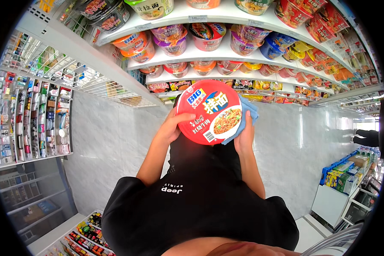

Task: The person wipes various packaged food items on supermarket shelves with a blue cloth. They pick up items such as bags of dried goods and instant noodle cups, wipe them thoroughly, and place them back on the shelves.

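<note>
A large red instant-noodle tub is held in front of my body, its printed lid turned up towards me. My left hand grips the tub's left side, with the thumb lying on the lid. On the other side, my right hand holds a folded blue cloth against the tub's rim. The cloth lies between the right palm and the tub. The tub's base and most of the fingers beneath it are hidden.
Ahead stand white shelves stocked with noodle tubs and, lower down, bagged noodles. A wire-mesh rack borders the left. Grey tiled floor surrounds me. Boxed goods stand at the right, and a person's dark-clothed legs appear at the far right.
</note>
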Action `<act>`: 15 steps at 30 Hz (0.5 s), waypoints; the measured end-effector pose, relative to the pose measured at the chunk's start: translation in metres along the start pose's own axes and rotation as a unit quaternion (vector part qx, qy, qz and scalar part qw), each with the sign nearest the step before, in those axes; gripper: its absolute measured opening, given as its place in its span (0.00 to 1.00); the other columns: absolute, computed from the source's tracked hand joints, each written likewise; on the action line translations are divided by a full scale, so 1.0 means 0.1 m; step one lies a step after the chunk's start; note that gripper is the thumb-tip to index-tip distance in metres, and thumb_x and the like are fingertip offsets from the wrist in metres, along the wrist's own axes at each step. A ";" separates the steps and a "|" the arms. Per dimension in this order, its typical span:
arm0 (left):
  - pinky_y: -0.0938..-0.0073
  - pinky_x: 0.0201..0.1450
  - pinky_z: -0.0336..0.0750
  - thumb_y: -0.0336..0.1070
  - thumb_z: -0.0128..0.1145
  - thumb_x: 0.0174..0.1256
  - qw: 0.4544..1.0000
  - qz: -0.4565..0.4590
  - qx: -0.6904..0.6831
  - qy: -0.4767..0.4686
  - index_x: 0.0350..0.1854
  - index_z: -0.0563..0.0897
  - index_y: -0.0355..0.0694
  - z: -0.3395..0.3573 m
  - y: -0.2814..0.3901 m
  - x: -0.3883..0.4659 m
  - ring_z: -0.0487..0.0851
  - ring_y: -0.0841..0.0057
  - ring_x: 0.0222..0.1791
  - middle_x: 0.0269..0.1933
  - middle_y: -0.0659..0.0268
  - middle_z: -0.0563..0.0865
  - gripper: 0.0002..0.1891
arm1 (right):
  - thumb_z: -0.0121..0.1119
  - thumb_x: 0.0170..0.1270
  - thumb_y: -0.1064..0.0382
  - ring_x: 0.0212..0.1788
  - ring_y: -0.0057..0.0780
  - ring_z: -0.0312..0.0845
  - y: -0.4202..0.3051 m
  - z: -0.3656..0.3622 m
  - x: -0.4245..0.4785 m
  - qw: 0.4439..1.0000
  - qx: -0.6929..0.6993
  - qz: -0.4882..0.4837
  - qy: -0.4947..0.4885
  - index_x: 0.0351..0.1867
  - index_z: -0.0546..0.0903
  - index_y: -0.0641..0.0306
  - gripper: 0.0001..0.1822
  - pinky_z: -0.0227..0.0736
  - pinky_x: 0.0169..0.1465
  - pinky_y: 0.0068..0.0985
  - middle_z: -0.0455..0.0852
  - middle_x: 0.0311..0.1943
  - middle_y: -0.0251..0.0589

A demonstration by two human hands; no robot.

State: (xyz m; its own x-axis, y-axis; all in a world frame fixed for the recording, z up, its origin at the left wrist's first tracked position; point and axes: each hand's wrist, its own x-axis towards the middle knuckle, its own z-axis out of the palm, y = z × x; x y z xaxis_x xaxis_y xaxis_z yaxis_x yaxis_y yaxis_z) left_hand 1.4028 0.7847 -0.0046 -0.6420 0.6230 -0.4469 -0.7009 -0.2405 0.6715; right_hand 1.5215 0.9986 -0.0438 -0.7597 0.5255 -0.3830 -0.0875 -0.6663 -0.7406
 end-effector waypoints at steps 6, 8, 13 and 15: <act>0.68 0.62 0.78 0.26 0.70 0.60 0.988 0.139 0.063 0.041 0.71 0.69 0.35 0.15 -0.05 0.01 0.83 0.74 0.58 0.60 0.58 0.83 0.36 | 0.51 0.80 0.51 0.69 0.35 0.73 -0.01 0.12 0.03 0.999 -0.013 -0.048 -0.014 0.70 0.66 0.66 0.27 0.69 0.70 0.36 0.75 0.68 0.46; 0.68 0.62 0.79 0.27 0.70 0.62 0.982 0.176 0.021 0.064 0.73 0.66 0.36 0.23 -0.06 0.04 0.82 0.74 0.59 0.61 0.58 0.82 0.37 | 0.51 0.80 0.53 0.68 0.34 0.73 0.02 0.16 0.03 0.997 -0.009 -0.077 -0.003 0.70 0.66 0.67 0.26 0.68 0.71 0.35 0.75 0.67 0.46; 0.63 0.62 0.81 0.34 0.71 0.64 0.970 0.222 -0.078 0.061 0.67 0.71 0.36 0.15 -0.22 0.15 0.84 0.71 0.59 0.60 0.59 0.82 0.31 | 0.52 0.79 0.58 0.64 0.34 0.73 0.02 0.16 -0.10 0.931 -0.180 -0.299 -0.103 0.63 0.74 0.72 0.21 0.65 0.69 0.33 0.78 0.61 0.46; 0.61 0.62 0.82 0.41 0.76 0.59 0.963 0.242 -0.119 0.026 0.65 0.71 0.36 0.08 -0.24 0.17 0.84 0.69 0.59 0.59 0.60 0.83 0.35 | 0.54 0.77 0.60 0.61 0.37 0.73 -0.16 0.24 -0.17 0.859 -0.219 -0.415 -0.207 0.59 0.79 0.73 0.19 0.64 0.67 0.35 0.80 0.55 0.47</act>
State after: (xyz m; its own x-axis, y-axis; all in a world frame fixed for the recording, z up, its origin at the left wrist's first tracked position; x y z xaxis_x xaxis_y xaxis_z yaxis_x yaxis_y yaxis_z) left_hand 1.4107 0.8073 -0.0233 -0.9213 0.3590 -0.1492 -0.3636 -0.6599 0.6575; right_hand 1.5198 0.9877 -0.0123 -0.7248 0.4301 0.5381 -0.5269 0.1570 -0.8353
